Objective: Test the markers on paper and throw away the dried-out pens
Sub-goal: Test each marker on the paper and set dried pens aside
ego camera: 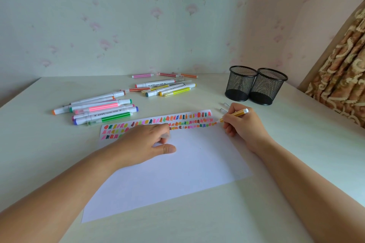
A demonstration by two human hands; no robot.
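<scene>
Swatches of colour [187, 117] are running in uneven rows along the far edge of the white sheet of paper [177, 173], which is lying flat on the pale table [296, 163] in front of you. Your right hand [240, 122] is gripping a slim orange marker with a white end [240, 113], fingers curled round the barrel. Its tip is touching the sheet at the right end of the rows, and your fingers are hiding part of the barrel. Your left hand [146, 140] is resting on the paper and covering some swatches, fingers curled under and thumb lying flat. A small translucent piece [165, 136] is showing between those fingers and you seem to be holding it, though it is too blurred to identify. Two clear caps [224, 110] are lying just beyond your right hand, partly hidden by it. Two black wire-mesh cups [240, 85] are standing upright and touching at the back right. A cluster of capped white-barrelled markers [98, 108] is lying beyond the sheet's left corner, and a second cluster [167, 88] is lying further back. Three thin striped pens [164, 74] are lying end to end by the wall. Overlapping barrels are making any count unsure. A patterned brown curtain [345, 75] is being cut off by the right edge.
</scene>
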